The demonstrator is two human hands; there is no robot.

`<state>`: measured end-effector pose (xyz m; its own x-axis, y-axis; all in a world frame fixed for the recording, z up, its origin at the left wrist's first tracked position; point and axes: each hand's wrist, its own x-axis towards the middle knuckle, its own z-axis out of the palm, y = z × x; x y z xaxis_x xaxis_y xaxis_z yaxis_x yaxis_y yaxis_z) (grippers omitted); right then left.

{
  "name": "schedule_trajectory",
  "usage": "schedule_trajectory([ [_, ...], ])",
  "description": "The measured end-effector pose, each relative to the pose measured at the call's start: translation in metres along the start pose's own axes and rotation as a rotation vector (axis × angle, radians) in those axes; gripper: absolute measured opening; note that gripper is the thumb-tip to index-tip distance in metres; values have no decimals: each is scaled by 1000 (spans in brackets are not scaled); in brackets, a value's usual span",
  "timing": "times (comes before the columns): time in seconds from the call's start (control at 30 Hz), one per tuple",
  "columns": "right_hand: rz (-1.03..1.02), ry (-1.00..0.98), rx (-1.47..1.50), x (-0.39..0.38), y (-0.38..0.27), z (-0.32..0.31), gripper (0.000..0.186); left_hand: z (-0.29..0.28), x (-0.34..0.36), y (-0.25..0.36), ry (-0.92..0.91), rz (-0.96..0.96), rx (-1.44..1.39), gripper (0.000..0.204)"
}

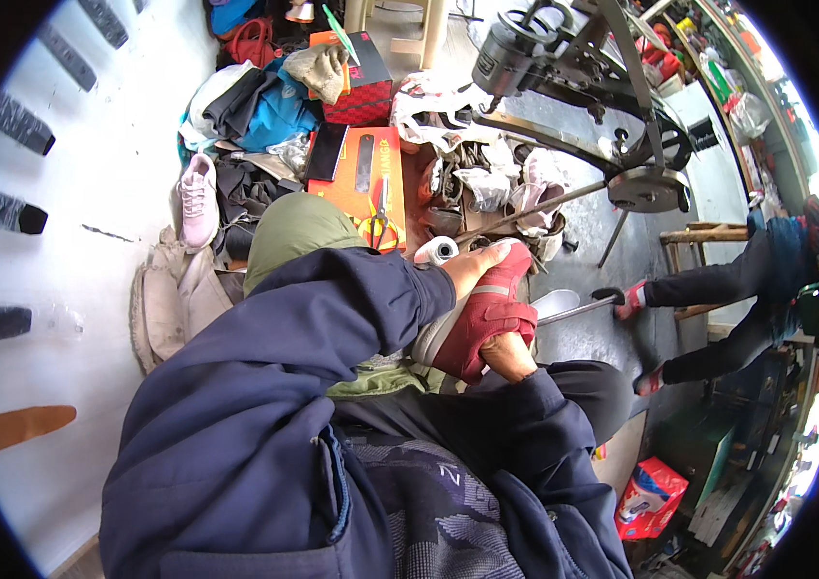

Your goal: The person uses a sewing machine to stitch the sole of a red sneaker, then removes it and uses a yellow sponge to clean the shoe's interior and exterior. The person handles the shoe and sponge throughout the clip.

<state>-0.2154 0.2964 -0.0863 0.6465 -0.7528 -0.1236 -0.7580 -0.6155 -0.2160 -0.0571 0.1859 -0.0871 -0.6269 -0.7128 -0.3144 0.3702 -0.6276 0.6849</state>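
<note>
A red shoe (475,333) with a strap and a pale sole is held tilted over my lap, its toe pointing away. My left hand (472,270) is closed over the toe end, with the thumb along the upper; its other fingers are hidden. At the near end, my right hand (509,357) grips the shoe by its opening, the fingers tucked out of sight inside. A white spool (436,252) is just beyond my left wrist. Orange-handled scissors (381,227) lie on an orange box (356,198) farther off, with a black phone (327,151) at its far left corner.
A sewing machine (564,72) stands at the far right. Several worn shoes and bags pile up beyond the box. Left are a pink sneaker (199,203) and beige boots (163,299). Another person's legs (709,280) reach in from the right, near a red package (651,497).
</note>
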Motion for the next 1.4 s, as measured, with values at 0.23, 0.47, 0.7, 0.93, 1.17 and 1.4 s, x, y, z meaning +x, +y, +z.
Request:
schedule_trajectory([
  [0.23, 660, 345, 1509, -14, -40, -14, 33, 7, -5, 14, -142, -76, 30, 65],
  [0.47, 301, 396, 390, -8, -38, -7, 41, 24, -12, 35, -166, -56, -54, 62],
  [0.7, 221, 434, 391, 8, -33, -8, 45, 19, -5, 48, -155, -118, -32, 64],
  [0.93, 462, 234, 868, 15, -36, -23, 33, 6, 9, 28, -162, -68, -90, 62],
  [1.17, 464, 408, 790, 4, -41, -63, 43, 8, -4, 42, -155, -28, -242, 64],
  [1.4, 340, 78, 557, -9, -38, -61, 61, 22, -10, 37, -115, -56, 102, 71],
])
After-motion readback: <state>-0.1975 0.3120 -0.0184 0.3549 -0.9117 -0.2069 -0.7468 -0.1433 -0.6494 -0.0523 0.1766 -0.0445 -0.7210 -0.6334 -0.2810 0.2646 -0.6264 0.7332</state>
